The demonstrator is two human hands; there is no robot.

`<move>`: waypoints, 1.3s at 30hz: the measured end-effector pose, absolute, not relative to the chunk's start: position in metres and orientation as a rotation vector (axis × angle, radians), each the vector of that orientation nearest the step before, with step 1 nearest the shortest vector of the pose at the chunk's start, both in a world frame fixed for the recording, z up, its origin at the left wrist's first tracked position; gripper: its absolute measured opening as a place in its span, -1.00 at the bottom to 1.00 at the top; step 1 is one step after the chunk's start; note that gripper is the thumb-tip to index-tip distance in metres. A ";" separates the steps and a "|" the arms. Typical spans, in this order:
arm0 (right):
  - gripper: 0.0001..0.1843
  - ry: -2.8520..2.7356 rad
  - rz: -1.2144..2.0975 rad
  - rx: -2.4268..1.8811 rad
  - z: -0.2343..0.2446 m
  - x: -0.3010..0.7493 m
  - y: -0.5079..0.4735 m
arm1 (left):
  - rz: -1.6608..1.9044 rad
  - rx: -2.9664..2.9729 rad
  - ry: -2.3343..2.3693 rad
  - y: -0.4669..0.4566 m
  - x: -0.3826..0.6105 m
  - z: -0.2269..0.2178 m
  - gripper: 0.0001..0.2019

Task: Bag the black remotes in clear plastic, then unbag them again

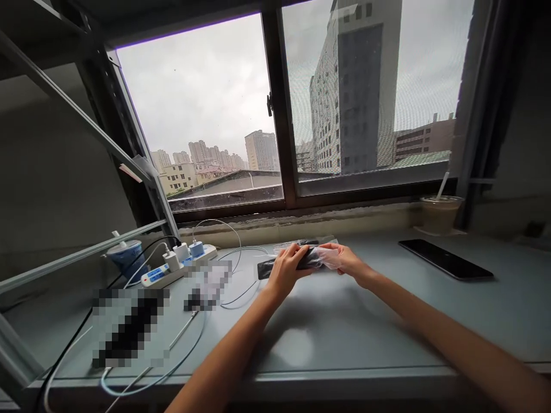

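Above the middle of the table, my left hand (284, 268) is wrapped round a long, flat black object (266, 269) whose exact kind I cannot make out. Clear plastic wrapping (326, 258) covers its right end. The fingers of my right hand (348, 260) pinch this plastic at that end. Just behind my hands lies another dark item in clear plastic (307, 243), partly hidden by my fingers.
On the left stand a power strip (155, 277) with several plugs and a blue cup (129, 258). White cables (185, 330) loop across the table there. To the right lies a black tablet-like device (445, 259), with a drink cup and straw (441, 212) behind it.
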State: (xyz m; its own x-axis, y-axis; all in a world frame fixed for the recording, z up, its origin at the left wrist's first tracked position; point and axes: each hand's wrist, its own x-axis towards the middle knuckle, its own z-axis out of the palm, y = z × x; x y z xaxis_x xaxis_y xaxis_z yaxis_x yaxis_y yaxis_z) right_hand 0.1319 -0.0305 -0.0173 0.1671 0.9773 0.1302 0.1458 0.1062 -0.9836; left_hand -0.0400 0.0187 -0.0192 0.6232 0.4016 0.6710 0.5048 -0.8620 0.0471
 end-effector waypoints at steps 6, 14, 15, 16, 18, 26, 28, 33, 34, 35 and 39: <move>-0.57 -1.264 0.782 -1.260 -0.018 0.123 -0.030 | -0.993 -2.719 -0.760 0.014 -0.037 -0.019 -0.55; -0.67 -1.298 0.747 -1.194 -0.015 0.121 -0.029 | -1.014 -2.670 -0.792 0.011 -0.034 -0.020 -0.49; -0.68 -1.298 0.736 -1.183 -0.014 0.122 -0.029 | -1.010 -2.658 -0.819 0.010 -0.032 -0.020 -0.48; -0.68 -1.295 0.727 -1.175 -0.013 0.124 -0.029 | -1.003 -2.644 -0.848 0.009 -0.031 -0.020 -0.46; -0.67 -1.261 0.726 -1.190 -0.011 0.126 -0.029 | -0.969 -2.626 -0.899 0.008 -0.028 -0.021 -0.44; -0.71 -0.972 0.709 -1.187 0.001 0.133 -0.035 | -0.819 -2.684 -1.034 0.010 -0.028 -0.023 -0.47; -0.72 -0.886 0.717 -1.165 0.004 0.134 -0.037 | -0.782 -2.707 -1.040 0.010 -0.028 -0.024 -0.47; -0.76 -0.791 0.695 -1.093 0.005 0.137 -0.038 | -0.678 -2.817 -0.968 0.006 -0.024 -0.025 -0.47; -0.76 -0.787 0.696 -1.088 0.005 0.136 -0.037 | -0.662 -2.846 -0.943 0.005 -0.024 -0.026 -0.47; -0.76 -0.787 0.706 -1.085 0.004 0.135 -0.037 | -0.648 -2.872 -0.920 0.005 -0.023 -0.027 -0.47; -0.75 -0.822 0.812 -1.068 0.000 0.128 -0.037 | -0.610 -2.911 -0.847 0.005 -0.021 -0.029 -0.49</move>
State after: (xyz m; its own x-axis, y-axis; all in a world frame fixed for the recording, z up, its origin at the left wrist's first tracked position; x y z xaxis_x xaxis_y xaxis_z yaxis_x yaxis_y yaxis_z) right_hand 0.1277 -0.0368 -0.0001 0.4596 0.8715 0.1712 -0.1606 0.2711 -0.9491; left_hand -0.0213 0.0050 -0.0294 0.7724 0.5055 0.3846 0.5249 -0.8490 0.0617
